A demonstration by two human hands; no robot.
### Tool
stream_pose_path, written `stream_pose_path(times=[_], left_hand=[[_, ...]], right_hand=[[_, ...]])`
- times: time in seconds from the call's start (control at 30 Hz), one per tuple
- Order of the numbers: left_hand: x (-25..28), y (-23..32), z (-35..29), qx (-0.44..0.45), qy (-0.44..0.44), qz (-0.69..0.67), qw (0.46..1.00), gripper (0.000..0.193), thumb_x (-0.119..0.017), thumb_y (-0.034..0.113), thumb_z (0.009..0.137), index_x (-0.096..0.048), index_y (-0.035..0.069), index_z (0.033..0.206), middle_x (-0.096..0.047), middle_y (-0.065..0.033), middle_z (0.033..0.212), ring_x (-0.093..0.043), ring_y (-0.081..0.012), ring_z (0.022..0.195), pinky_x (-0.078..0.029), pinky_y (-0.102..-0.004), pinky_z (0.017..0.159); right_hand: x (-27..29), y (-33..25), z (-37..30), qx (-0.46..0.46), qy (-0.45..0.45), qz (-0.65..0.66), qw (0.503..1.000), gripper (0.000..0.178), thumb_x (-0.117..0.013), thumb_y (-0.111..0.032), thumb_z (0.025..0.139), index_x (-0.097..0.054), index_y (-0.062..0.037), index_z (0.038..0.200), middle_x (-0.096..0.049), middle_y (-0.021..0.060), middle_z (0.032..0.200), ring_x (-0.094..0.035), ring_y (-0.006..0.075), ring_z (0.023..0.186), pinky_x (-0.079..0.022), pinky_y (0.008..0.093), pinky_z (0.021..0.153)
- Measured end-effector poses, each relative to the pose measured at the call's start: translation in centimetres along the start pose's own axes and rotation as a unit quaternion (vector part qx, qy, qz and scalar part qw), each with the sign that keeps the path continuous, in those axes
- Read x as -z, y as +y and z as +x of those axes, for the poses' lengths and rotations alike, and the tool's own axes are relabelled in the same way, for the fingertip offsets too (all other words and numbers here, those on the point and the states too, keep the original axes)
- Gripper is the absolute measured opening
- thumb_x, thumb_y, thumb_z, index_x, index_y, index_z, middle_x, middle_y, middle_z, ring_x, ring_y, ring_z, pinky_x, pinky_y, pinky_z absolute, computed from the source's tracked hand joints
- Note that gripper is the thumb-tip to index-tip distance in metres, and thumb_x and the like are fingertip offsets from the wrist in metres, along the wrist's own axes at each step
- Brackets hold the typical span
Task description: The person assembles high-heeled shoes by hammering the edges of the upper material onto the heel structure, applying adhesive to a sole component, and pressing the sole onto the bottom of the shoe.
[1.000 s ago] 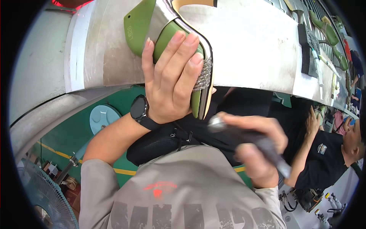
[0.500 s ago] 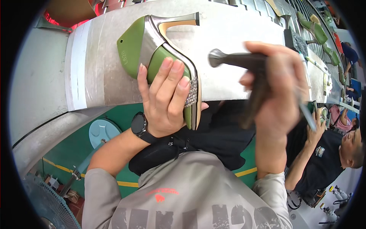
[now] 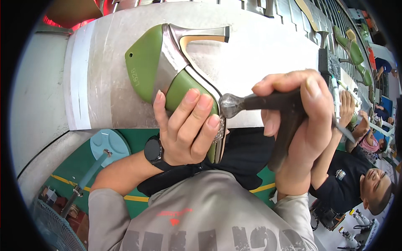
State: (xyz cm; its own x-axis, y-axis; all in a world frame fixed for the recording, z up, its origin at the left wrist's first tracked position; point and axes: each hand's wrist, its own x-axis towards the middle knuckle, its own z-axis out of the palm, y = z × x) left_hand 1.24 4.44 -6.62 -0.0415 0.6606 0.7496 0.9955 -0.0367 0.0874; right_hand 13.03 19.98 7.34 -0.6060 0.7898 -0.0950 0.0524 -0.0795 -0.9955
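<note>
A silver high-heeled shoe (image 3: 172, 53) lies on its side on the pale work surface, fitted over a green shoe last (image 3: 144, 67). Its heel points to the right, and a glittery strap shows near the toe. My left hand (image 3: 184, 131) is closed over the front of the shoe, fingers pressed on the green last, thumb hidden. In my right hand (image 3: 312, 115) is a dark hammer (image 3: 289, 104), its handle wrapped by the fingers. The hammer's round metal face meets the sole edge just beside my left fingertips.
Past the work surface (image 3: 104, 50) runs a slatted metal conveyor (image 3: 289, 21) with more green lasts (image 3: 349, 46) at the right. A co-worker (image 3: 351, 175) sits close on my right, hands near the bench. A blue round stool (image 3: 111, 144) and a fan (image 3: 56, 226) stand lower left.
The hammer has come left and down, from apart to against the sole edge. Shoe and left hand sit slightly lower in the picture. The co-worker's hands have shifted.
</note>
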Motion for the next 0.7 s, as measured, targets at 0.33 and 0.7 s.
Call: stream_pose_path(times=[0.33, 0.7], left_hand=[[0.1, 0.2, 0.4, 0.016, -0.015, -0.022, 1.000, 0.077, -0.076, 0.046, 0.092, -0.039, 0.004, 0.145, -0.049, -0.0233, 0.144, -0.053, -0.0437, 0.134, -0.025, -0.0737, 0.116], [-0.4, 1.5, -0.2, 0.087, 0.064, -0.065, 0.992, 0.031, -0.060, 0.022, 0.100, -0.051, 0.017, 0.129, -0.059, -0.0029, 0.135, -0.058, -0.0244, 0.132, -0.023, -0.0713, 0.120]], right_hand=[[-2.4, -0.8, 3.9, 0.032, 0.021, -0.034, 0.999, 0.047, -0.046, -0.035, 0.107, -0.068, 0.0057, 0.108, -0.074, 0.0250, 0.103, -0.064, 0.0160, 0.060, -0.050, 0.0232, 0.052], [-3.0, -0.8, 6.8, -0.119, -0.028, 0.028, 0.992, 0.036, -0.051, -0.030, 0.103, -0.065, 0.0038, 0.098, -0.072, 0.0245, 0.090, -0.059, 0.0153, 0.049, -0.051, 0.0249, 0.050]])
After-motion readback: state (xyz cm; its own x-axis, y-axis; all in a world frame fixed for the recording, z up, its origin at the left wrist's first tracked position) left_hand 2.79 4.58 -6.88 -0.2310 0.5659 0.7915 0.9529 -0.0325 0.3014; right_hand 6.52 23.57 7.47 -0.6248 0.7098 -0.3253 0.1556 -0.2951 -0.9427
